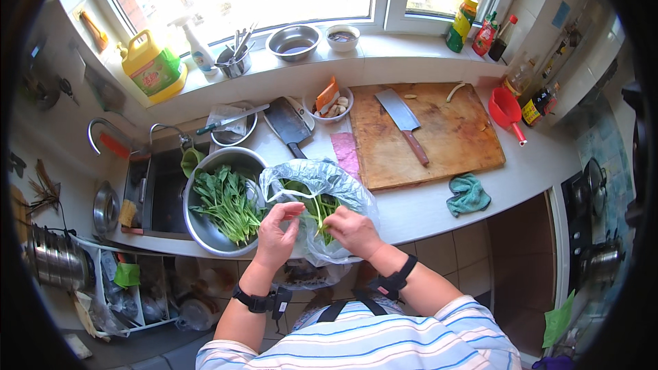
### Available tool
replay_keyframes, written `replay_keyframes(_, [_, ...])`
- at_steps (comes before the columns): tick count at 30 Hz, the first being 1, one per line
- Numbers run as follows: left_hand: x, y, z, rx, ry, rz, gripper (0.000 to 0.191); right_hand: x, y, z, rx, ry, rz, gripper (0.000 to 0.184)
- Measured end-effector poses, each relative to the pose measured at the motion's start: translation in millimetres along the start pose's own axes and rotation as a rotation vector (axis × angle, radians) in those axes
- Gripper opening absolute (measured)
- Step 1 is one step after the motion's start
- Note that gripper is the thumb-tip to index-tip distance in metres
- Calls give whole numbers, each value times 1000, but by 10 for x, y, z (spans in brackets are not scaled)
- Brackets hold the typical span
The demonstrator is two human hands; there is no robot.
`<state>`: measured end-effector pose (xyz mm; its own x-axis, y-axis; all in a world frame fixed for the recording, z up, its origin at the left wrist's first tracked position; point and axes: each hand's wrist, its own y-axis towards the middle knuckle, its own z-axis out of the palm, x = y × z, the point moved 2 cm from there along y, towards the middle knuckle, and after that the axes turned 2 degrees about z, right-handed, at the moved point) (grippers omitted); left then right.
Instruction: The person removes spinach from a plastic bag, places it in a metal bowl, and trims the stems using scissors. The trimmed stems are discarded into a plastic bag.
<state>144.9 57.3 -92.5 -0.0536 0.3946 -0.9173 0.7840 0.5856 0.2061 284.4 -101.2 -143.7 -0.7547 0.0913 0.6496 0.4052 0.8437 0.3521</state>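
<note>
A clear plastic bag [354, 200] of leafy greens lies at the counter's front edge. Inside its mouth, my right hand [353, 232] pinches green stems [326, 216] between thumb and fingers. My left hand [278, 234] is held at the bag's left side, thumb and curled fingers apart, with nothing visible in it. Left of the bag stands a large metal basin [192, 218], and a heap of loose leafy greens [223, 203] fills much of it. The bag hides part of the basin's right rim.
Right of the bag, a cleaver [403, 115] lies on a wooden cutting board [447, 149]. Behind the bag rests a dark-bladed cleaver [288, 122], beside a bowl of garlic [336, 109]. A green cloth [468, 195] lies near the front edge. The sink [167, 200] is at left.
</note>
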Motion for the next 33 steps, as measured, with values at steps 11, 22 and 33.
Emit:
replay_keyframes(11, [-621, 202, 89, -19, 106, 367, 61, 230, 318, -687, -176, 833, 283, 12])
replay_keyframes(22, [-893, 256, 125, 258, -159, 124, 29, 857, 372, -993, -255, 440, 163, 24])
replay_keyframes(33, [-781, -69, -301, 383, -360, -229, 20, 1056, 540, -830, -119, 542, 170, 17])
